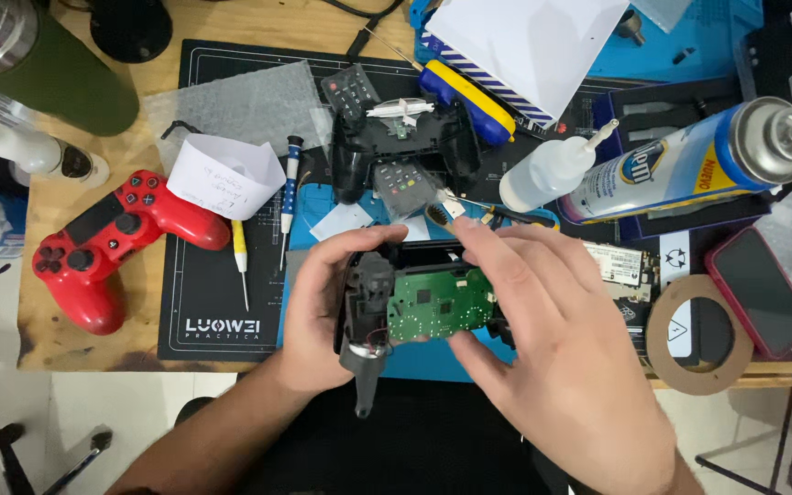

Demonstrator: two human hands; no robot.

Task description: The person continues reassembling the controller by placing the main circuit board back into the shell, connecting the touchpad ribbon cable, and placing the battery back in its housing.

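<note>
1. A dark green bottle [57,73] is lying at the far left corner of the wooden desk [93,353], with a small white squeeze bottle [34,151] just below it.
2. A red game controller [112,243] is resting half on the desk and half on the black work mat [213,321].
3. A folded white paper [224,176] is sitting on the mat, touching the red controller's right grip, and two small screwdrivers [288,197] are lying just beside it.
4. The left hand [323,307] is curling around the left grip of an opened black controller shell [368,302], thumb over the top edge, holding it above the near edge of the desk.
5. A green circuit board [439,304] is sitting inside that shell, between the two hands.
6. The right hand [552,339] is lying over the shell's right side, fingers spread, fingertips touching the board's right edge.
7. Beyond the hands, another black controller half [405,147] is lying on the mat.
8. Farther right, a clear squeeze bottle [552,170] and a spray can [698,165] are lying on their sides.
9. A cardboard tape ring [703,335] and a pink-cased phone [761,291] are sitting at the right edge.
</note>
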